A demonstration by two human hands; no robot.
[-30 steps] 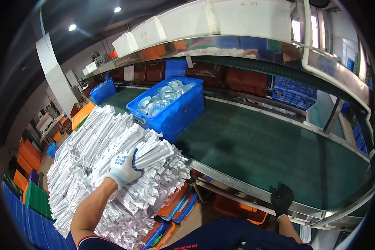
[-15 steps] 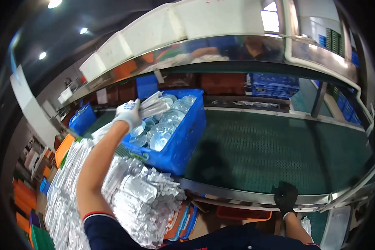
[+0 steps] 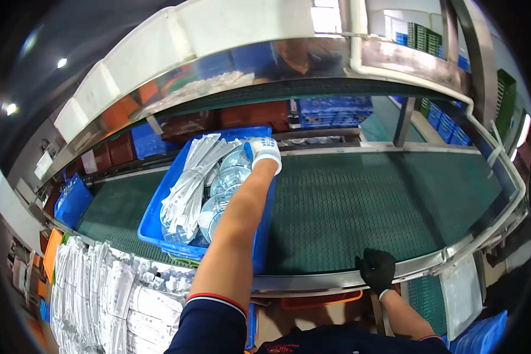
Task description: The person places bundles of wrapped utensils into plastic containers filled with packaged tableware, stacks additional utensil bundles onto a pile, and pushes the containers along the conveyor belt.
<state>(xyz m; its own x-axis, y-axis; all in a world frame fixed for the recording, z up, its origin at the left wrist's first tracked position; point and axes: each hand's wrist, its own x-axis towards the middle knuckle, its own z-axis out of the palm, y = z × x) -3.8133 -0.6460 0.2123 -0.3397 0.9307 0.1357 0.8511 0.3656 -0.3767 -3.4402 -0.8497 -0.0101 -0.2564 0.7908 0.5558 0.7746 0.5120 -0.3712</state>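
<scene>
My left hand, in a white glove with blue print, is over the far right part of a blue crate. Its fingers look curled by the right rim, and what they grip is hidden. Inside the crate lie clear plastic bowl-like pieces. A bundle of flat whitish strips, tied around the middle, rests on top of them at the left. My right hand, in a black glove, is closed over the metal rail at the near edge of the green conveyor belt.
Many tied strip bundles are piled at the near left. Another blue crate stands at the belt's far left. A metal-fronted shelf runs above the belt, with stacked blue crates behind it. An orange crate lies below the rail.
My left hand has let go of the strip bundle, which now lies in the crate, and has moved to the crate's right side. The view has turned. My right hand remains at the rail.
</scene>
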